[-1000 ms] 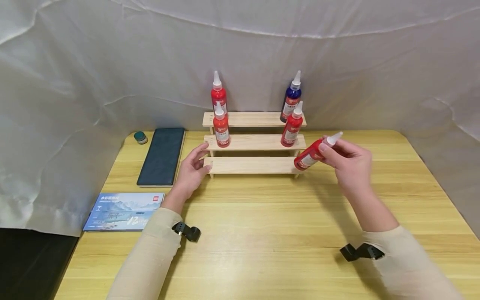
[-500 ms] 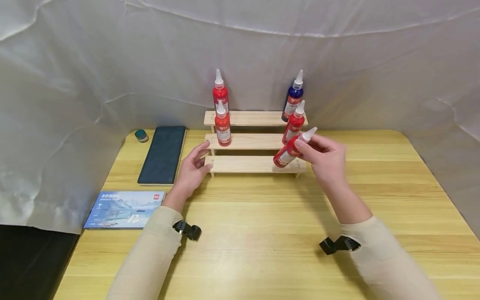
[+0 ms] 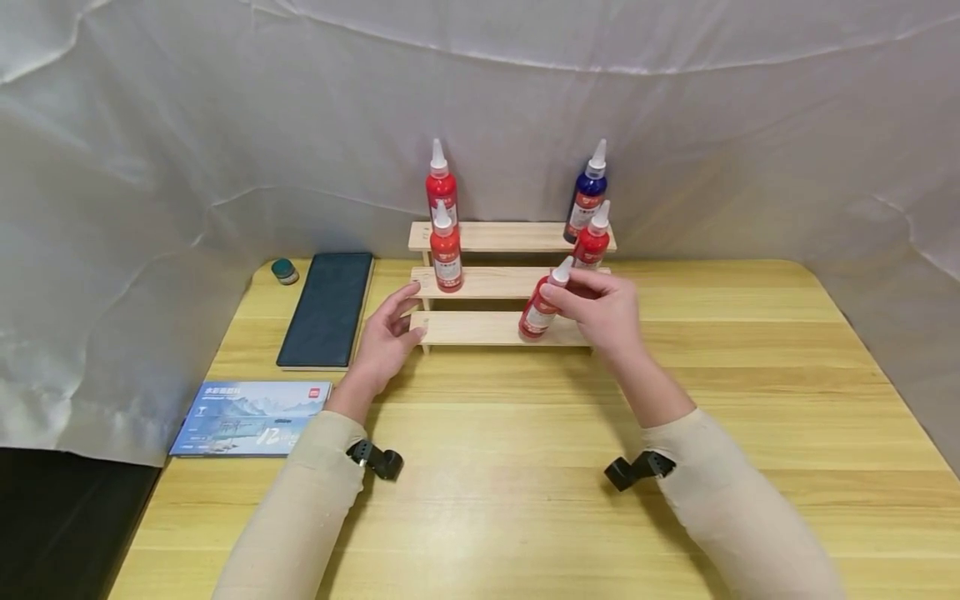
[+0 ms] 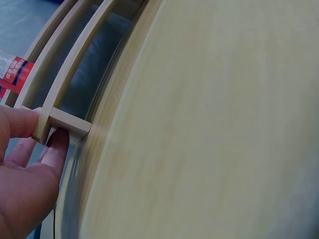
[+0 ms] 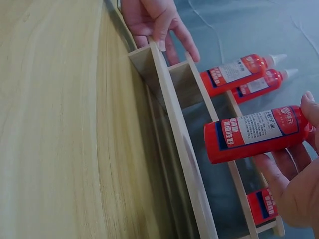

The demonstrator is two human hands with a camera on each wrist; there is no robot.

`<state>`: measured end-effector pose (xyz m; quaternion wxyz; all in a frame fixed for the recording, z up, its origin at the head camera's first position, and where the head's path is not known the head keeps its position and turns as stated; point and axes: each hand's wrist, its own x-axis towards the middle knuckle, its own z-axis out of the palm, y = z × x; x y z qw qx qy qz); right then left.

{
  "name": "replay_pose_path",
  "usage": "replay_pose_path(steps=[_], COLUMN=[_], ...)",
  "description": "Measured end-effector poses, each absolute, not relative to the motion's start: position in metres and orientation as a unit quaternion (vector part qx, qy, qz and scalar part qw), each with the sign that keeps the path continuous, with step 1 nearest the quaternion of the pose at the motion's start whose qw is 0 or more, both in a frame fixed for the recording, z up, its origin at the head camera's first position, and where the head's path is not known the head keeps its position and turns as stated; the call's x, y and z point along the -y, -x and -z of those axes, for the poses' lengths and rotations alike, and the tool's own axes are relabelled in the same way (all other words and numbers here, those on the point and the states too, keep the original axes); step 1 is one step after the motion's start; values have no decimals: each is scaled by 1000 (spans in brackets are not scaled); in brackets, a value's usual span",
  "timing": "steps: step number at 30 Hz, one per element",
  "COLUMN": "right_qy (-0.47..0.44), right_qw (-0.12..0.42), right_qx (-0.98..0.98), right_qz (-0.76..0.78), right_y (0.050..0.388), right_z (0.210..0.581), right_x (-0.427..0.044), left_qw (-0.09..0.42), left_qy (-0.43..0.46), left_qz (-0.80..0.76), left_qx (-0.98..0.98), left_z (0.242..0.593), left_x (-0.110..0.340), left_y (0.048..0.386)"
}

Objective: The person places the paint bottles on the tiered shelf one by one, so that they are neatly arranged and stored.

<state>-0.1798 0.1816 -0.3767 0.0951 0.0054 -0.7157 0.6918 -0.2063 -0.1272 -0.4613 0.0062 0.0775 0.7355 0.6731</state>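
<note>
My right hand [image 3: 603, 312] pinches a red squeeze bottle [image 3: 538, 315] with a white nozzle cap near its neck. The bottle leans a little over the lowest step of the three-tier wooden rack [image 3: 465, 330]; in the right wrist view its base [image 5: 212, 143] appears apart from the shelf. At the rack's left end, my left hand [image 3: 384, 343] grips the lowest shelf; the left wrist view shows fingers [image 4: 56, 154] at the shelf's end. Red bottles [image 3: 447, 260] stand at left on the middle and top steps. A red bottle [image 3: 591, 243], partly hidden, and a blue bottle [image 3: 587, 200] stand at right.
Left of the rack lie a dark notebook [image 3: 326, 308], a small green-lidded jar [image 3: 285, 271] and a blue paint box [image 3: 243, 417]. Grey cloth [image 3: 510, 108] hangs behind the wooden table [image 3: 495, 500].
My right hand has carried the red bottle leftward from beyond the rack's right end to over the lowest step, and the bottle is more upright. My left hand has stayed on the rack.
</note>
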Motion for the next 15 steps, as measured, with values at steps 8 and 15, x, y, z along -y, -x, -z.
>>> replay_pose_path(steps=[8, 15], right_qy=[-9, -44], right_qw=[82, 75], right_qx=[762, 780], right_qz=[-642, -619], right_y=[188, 193], right_z=[379, 379], right_x=[-172, -163], left_qw=[10, 16], left_qy=[-78, -76], left_qz=[-678, -686], left_qx=[-731, -723], left_z=[461, 461], left_x=[126, 127], left_y=[206, 206])
